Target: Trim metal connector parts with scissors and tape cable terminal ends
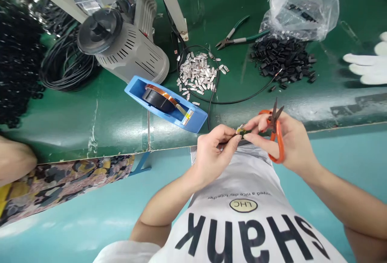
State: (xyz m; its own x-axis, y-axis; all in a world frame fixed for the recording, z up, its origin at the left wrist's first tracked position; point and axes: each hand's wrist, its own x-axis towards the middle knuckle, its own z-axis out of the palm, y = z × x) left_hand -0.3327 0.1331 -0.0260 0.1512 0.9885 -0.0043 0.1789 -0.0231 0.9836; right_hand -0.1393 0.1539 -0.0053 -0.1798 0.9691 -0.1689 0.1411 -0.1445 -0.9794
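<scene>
My left hand (pixel 216 148) pinches a black cable (pixel 223 143) near its end, just in front of the table edge. At that end is a small metal connector with a yellowish wrap (pixel 241 129). The fingertips of my right hand (pixel 287 144) are close against the connector; whether they grip it is hard to see. Orange-handled scissors (pixel 279 142) hang on my right hand, their blades slightly apart and pointing away from me. A blue tape dispenser (pixel 193 123) with a roll of amber tape (pixel 163 92) stands on the table beyond my left hand.
Silver connectors (pixel 198 71) lie piled behind the dispenser, near a grey machine (pixel 130 49). Farther right are green-handled cutters (pixel 234 37), black plastic pieces (pixel 279 59), a clear bag (pixel 305 9) and a white glove (pixel 369 63). Another person's arm (pixel 15 160) rests at left, beside coiled cables (pixel 65 61).
</scene>
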